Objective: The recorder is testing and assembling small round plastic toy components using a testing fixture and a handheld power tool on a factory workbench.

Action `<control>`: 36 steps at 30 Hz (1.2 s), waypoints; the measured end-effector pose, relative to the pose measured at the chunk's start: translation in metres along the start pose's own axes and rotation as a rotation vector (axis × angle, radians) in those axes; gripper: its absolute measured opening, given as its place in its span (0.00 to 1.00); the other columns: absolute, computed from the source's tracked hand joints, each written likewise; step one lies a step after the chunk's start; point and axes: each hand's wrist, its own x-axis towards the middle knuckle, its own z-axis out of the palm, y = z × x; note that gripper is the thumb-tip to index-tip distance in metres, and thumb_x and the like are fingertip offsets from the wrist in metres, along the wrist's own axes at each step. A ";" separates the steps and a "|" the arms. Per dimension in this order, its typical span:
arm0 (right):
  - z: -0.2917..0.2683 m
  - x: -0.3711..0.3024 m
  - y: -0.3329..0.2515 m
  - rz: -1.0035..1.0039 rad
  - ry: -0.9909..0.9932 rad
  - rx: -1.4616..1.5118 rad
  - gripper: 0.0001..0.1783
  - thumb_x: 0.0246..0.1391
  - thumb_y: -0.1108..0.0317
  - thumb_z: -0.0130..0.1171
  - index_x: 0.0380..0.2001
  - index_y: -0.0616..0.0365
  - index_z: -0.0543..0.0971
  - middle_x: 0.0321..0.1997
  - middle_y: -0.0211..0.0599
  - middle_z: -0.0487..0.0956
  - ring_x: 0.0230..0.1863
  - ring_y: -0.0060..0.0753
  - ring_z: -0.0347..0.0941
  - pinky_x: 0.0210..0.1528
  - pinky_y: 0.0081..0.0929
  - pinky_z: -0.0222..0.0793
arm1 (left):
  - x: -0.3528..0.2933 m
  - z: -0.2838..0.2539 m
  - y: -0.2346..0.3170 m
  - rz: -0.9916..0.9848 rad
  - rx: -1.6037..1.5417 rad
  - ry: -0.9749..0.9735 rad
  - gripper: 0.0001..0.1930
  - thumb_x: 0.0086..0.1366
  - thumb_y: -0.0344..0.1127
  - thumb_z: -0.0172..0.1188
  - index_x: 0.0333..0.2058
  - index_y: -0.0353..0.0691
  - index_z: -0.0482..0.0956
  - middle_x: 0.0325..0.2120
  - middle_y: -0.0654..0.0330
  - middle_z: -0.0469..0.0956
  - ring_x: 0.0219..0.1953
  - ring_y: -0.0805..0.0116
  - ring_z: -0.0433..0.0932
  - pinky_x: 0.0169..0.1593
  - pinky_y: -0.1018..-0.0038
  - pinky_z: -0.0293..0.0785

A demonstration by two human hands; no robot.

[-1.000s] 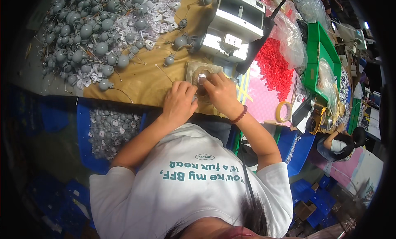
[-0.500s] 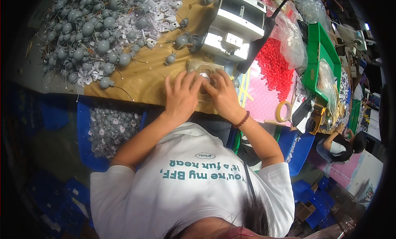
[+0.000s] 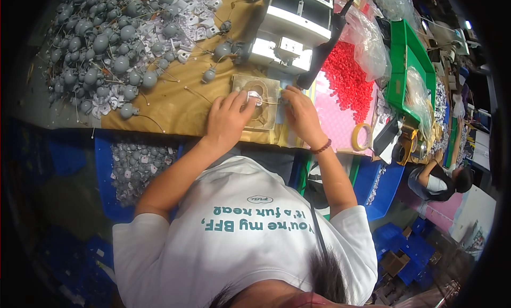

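A square, pale block (image 3: pixel 270 86) with a round recess lies at the table's front edge, and a small white plastic piece (image 3: pixel 255 97) sits in the recess. My left hand (image 3: pixel 230 119) rests on the block's left side, its thumb and fingertips closed against the white piece. Just off the block's right edge is my right hand (image 3: pixel 302 114), fingers bent together in a pinch. A thin line seems to run from the piece toward it, but what the fingertips hold is too small to make out.
Grey balls with cords (image 3: pixel 101 44) and white pieces heap at the left. Behind the block stands a white machine (image 3: pixel 290 28). Red parts (image 3: pixel 348 76), a tape roll (image 3: pixel 362 136) and a green tray (image 3: pixel 396 68) lie right. A blue bin (image 3: pixel 104 172) sits below; another person (image 3: pixel 436 180) works far right.
My right hand has moved away from the recess to the block's right side, uncovering the white piece. My left hand stays at the block. The whole view has shifted slightly.
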 end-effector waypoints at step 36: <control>0.024 0.047 -0.038 0.280 -0.005 0.230 0.23 0.52 0.59 0.72 0.46 0.59 0.77 0.33 0.42 0.81 0.31 0.43 0.79 0.33 0.35 0.74 | 0.004 -0.002 -0.012 0.017 -0.130 0.011 0.16 0.53 0.26 0.64 0.43 0.40 0.81 0.48 0.52 0.77 0.56 0.52 0.75 0.55 0.59 0.71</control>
